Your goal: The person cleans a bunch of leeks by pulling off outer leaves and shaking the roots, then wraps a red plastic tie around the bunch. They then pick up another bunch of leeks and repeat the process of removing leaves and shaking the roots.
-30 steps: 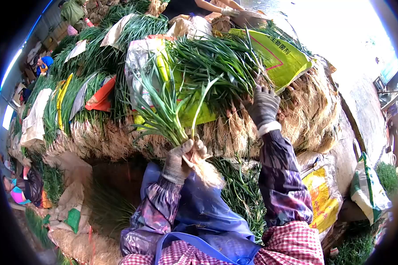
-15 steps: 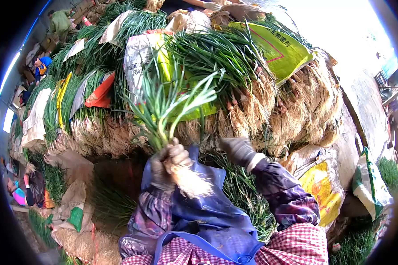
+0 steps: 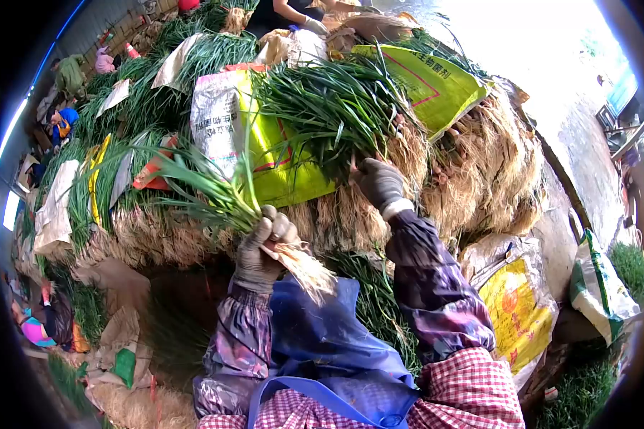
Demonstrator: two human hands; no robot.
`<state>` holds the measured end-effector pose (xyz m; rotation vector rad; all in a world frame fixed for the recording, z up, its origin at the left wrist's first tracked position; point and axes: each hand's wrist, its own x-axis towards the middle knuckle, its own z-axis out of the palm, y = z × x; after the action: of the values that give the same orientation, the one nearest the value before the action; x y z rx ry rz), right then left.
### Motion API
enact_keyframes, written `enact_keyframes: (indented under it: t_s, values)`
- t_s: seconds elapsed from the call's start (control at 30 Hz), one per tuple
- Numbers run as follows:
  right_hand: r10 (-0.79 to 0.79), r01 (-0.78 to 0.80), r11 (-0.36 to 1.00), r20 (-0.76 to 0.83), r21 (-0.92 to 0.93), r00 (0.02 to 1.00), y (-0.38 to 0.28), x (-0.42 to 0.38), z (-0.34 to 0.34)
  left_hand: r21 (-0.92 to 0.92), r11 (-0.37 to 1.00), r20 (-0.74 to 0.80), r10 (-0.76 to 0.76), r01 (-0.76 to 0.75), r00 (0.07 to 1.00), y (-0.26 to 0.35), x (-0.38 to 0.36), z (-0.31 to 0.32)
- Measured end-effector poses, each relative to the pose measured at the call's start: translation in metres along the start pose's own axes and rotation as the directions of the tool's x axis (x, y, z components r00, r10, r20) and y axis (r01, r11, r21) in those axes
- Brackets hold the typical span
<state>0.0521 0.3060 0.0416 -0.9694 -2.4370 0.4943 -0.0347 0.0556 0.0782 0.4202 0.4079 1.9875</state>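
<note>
A small bunch of green-leaved plants with pale roots is gripped in my gloved left hand, leaves pointing up and left, roots hanging to the lower right. My gloved right hand reaches to the base of the large leafy pile, its fingers closed at the stems near the roots; what they hold there is too small to make out. Under that pile lies a yellow-green sack. Thick tan roots hang along the pile's front edge to the right of my right hand.
Another green sack lies across the pile. A yellow bag is at the lower right, beside a white and green sack. A co-worker's gloved hand shows at the top. More people are at the far left.
My right hand has moved up to the stems at the pile's edge. My left hand has turned its bunch leftward and shifted slightly. More of the co-worker at the top shows.
</note>
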Motion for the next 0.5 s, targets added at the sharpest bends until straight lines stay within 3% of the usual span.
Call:
enact_keyframes:
  t_s: [0.03,0.07,0.1,0.17,0.23,0.27,0.3,0.37,0.4,0.43,0.47,0.5]
  values:
    - [0.033,-0.087,0.901,0.134,0.425,0.990,0.011,0.002,0.008,-0.001,0.999,-0.044,-0.034,0.034,0.998,-0.003,0.001,-0.005]
    - [0.004,-0.117,0.782,0.183,0.612,0.983,0.002,-0.009,-0.001,0.073,0.996,-0.069,-0.046,0.051,0.997,-0.006,0.002,-0.013]
    - [-0.027,-0.163,0.623,0.229,0.765,0.973,-0.007,-0.023,-0.010,0.128,0.988,-0.193,-0.056,0.082,0.980,-0.010,0.002,-0.016]
    - [-0.186,0.052,0.913,0.301,0.404,0.935,-0.019,-0.043,-0.035,0.162,0.973,-0.388,-0.087,0.161,0.918,-0.018,0.003,-0.015]
    - [-0.072,0.072,0.997,-0.031,-0.001,0.997,-0.022,-0.035,-0.036,0.116,0.977,-0.327,-0.131,0.177,0.936,-0.029,0.009,-0.039]
    - [0.148,-0.148,0.989,0.010,0.015,0.989,-0.025,-0.019,-0.046,0.120,0.976,-0.309,-0.135,0.180,0.941,-0.033,0.010,-0.038]
    - [0.097,-0.098,0.995,-0.051,-0.008,0.994,-0.014,-0.008,-0.043,0.128,0.976,-0.292,-0.135,0.178,0.947,-0.034,0.011,-0.036]
    - [0.094,-0.087,0.994,0.109,-0.071,0.990,-0.001,0.010,-0.027,0.164,0.977,-0.318,-0.076,0.134,0.945,-0.044,0.010,-0.028]
    - [0.028,-0.030,0.999,0.064,0.039,0.998,0.003,0.014,-0.013,0.120,0.979,-0.400,-0.103,0.163,0.911,-0.050,0.011,-0.031]
    - [0.068,-0.098,0.905,0.087,0.414,0.994,0.010,0.017,-0.002,0.074,0.980,-0.478,-0.129,0.186,0.869,-0.054,0.011,-0.039]
    - [0.094,-0.161,0.672,0.132,0.723,0.987,0.003,0.013,-0.002,0.198,0.951,-0.377,-0.149,0.237,0.914,-0.049,0.007,-0.048]
    - [0.101,-0.217,0.335,0.194,0.917,0.976,-0.005,0.005,-0.006,0.071,0.995,-0.336,-0.043,0.070,0.941,-0.066,0.006,-0.063]
